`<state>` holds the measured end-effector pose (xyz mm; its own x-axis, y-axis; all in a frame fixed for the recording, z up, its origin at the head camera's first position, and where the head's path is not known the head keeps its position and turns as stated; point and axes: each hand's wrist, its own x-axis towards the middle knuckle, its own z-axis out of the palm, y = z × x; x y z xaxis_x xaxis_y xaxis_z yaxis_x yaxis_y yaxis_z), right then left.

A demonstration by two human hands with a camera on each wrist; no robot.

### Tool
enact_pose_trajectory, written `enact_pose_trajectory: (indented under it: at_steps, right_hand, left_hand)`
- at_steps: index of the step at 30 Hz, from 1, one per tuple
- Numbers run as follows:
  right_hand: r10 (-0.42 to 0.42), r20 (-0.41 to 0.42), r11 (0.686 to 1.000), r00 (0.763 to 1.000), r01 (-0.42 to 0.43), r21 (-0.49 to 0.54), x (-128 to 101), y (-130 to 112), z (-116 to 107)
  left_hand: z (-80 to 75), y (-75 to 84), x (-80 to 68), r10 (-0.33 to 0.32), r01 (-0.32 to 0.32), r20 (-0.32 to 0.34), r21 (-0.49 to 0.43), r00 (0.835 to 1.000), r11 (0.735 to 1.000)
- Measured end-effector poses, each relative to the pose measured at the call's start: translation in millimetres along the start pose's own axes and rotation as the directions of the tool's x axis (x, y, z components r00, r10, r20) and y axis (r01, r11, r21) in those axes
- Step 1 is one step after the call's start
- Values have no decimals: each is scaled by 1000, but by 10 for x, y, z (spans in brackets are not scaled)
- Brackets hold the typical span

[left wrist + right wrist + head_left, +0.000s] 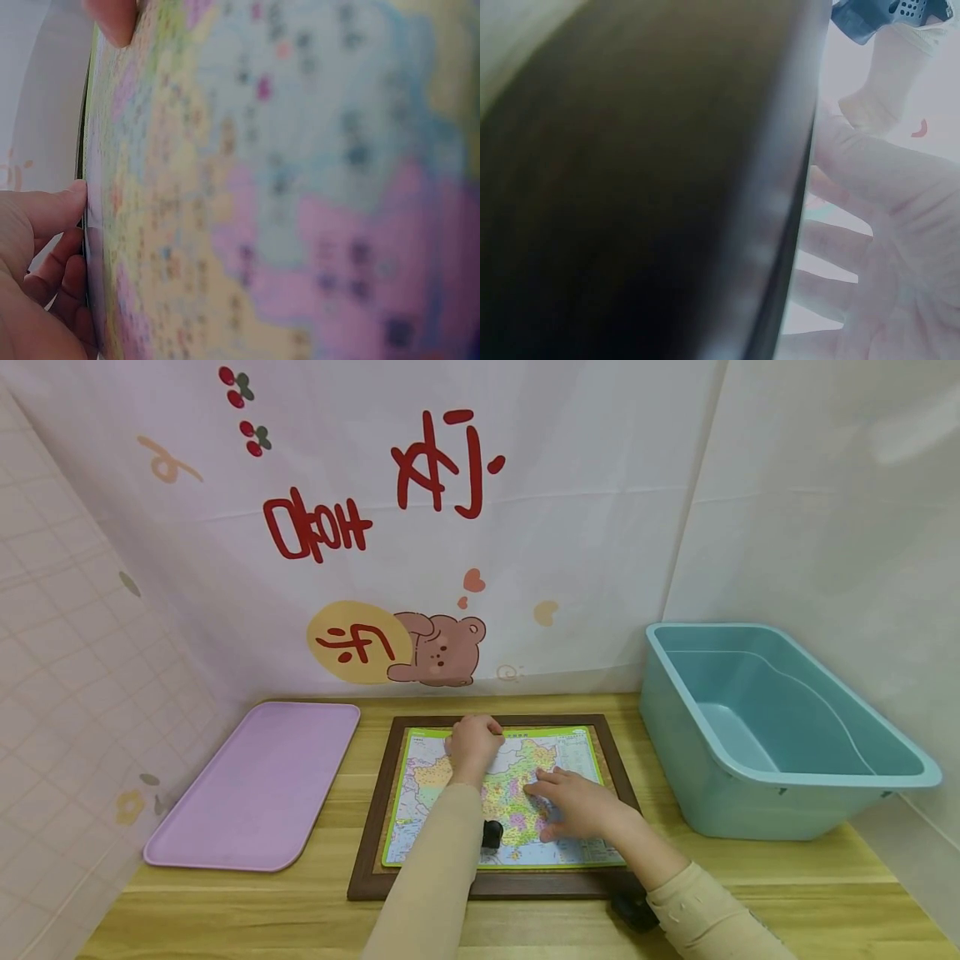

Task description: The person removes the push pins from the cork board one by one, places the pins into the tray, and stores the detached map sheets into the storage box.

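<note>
I see a pale wood-grain bench [225, 910] carrying a smooth teal plastic tub [757, 777] on the right, a flat lilac tray [255, 793] with rounded corners on the left, and between them a glossy map puzzle [442, 777] in a dark wooden frame [367, 835]; its print is too small to read. My left hand [472, 742] curls on the map's far edge; my right hand [573, 802] lies flat, fingers spread, on it.

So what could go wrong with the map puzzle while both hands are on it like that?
The left hand sits curled at the far edge of the map puzzle; lifting there might pop pieces loose. The right hand lies flat on the map, and a sideways push could shift pieces or slide the brown frame on the wooden table. The sleeves hang close over the board and might drag across it.
</note>
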<state>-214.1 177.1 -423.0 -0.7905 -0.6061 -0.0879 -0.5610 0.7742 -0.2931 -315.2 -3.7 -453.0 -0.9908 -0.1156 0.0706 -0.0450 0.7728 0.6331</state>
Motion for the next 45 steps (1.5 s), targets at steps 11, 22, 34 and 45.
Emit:
enact_pose_trajectory:
  at_steps: [11, 22, 34, 45]
  right_hand:
    - [7, -2, 1000, 1000, -7, 5, -6, 10, 16]
    - [-8, -5, 1000, 1000, 8, 2, -5, 7, 22]
    - [-15, -9, 1000, 1000, 15, 5, 5, 3, 19]
    - [-10, -9, 1000, 1000, 10, -4, 11, 4, 18]
  left_hand:
    - [-5, 4, -29, -11, 11, 0, -25, 1000, 1000]
    - [5, -5, -9, -25, 25, -10, -24, 1000, 999]
    - [-4, -6, -4, -36, 36, -4, -22, 999, 999]
    - [-35, 12, -31, -29, 29, 14, 1, 999, 1000]
